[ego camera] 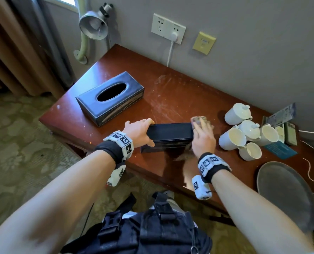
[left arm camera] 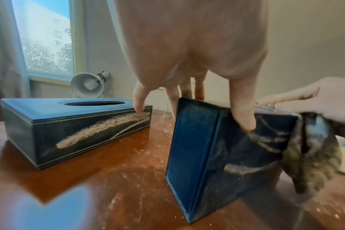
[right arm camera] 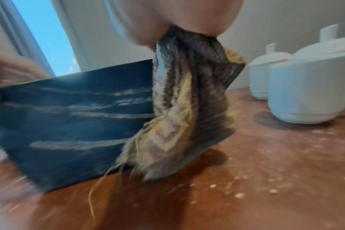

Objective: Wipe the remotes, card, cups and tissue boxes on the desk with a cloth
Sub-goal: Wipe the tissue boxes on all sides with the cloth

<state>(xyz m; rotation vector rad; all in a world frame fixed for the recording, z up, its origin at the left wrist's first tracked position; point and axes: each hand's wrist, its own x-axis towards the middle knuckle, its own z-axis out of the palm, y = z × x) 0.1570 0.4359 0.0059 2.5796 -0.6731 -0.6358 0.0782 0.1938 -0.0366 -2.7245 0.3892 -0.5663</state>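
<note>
A dark blue tissue box [ego camera: 169,133] is tipped up on the desk [ego camera: 170,92], its streaked side facing me. My left hand [ego camera: 141,132] grips its left end, thumb [left arm camera: 244,112] on the near face and fingers over the far edge. My right hand [ego camera: 203,134] lies flat with straight fingers, pressing a brownish cloth [ego camera: 198,121] over the box's right end. In the right wrist view the cloth [right arm camera: 187,109] hangs from under the palm against the box [right arm camera: 69,124]. A second tissue box [ego camera: 110,97] stands flat at the back left, smeared on its side [left arm camera: 69,129].
Several white cups [ego camera: 244,131], some lidded, cluster just right of my right hand. Behind them lean cards [ego camera: 280,114], and a teal card [ego camera: 280,150] lies flat. A dark round tray [ego camera: 286,191] overhangs the front right edge. A desk lamp [ego camera: 93,24] stands back left.
</note>
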